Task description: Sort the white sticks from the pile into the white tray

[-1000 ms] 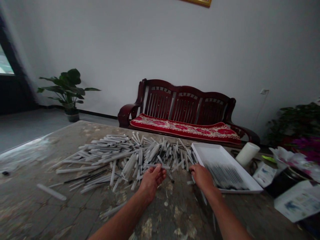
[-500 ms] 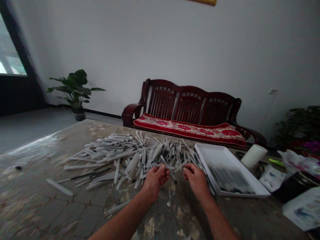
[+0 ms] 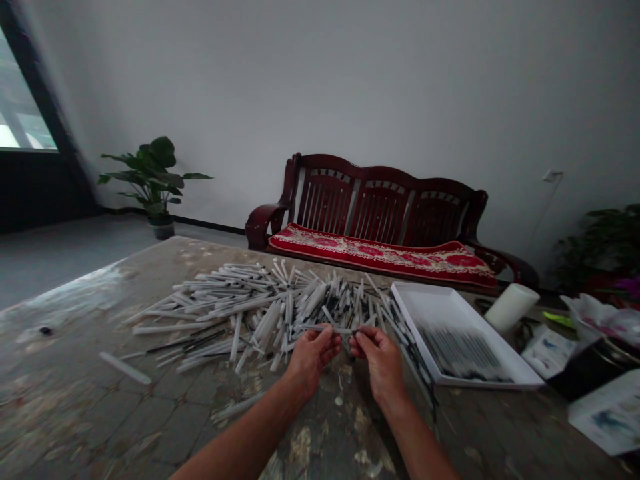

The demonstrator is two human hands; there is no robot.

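A loose heap of white plastic pen-like tubes [image 3: 260, 310], many with black tips, lies on the worn stone-look tabletop [image 3: 65, 373]. Above its front edge, my left hand [image 3: 313, 357] and my right hand [image 3: 379, 360] nearly meet. Between their fingertips they pinch one white tube [image 3: 325, 328] lying crosswise. To the right, a white rectangular tray [image 3: 435, 307] holds a neat row of black-tipped tubes [image 3: 463, 352]. My right hand is close to the tray's left rim, without touching it. A single tube [image 3: 125, 368] lies apart on the table's left.
Beyond the table's far edge stands a dark wooden bench [image 3: 385, 200] with a red cushion. A white candle [image 3: 511, 308], printed papers [image 3: 549, 352] and a dark pot with wrapping [image 3: 585, 360] crowd the right side. The table's left edge drops to a grey floor.
My right hand has moved left, away from the tray, and now pinches the tube's end with my left hand. The view has turned slightly, shifting the scene right.
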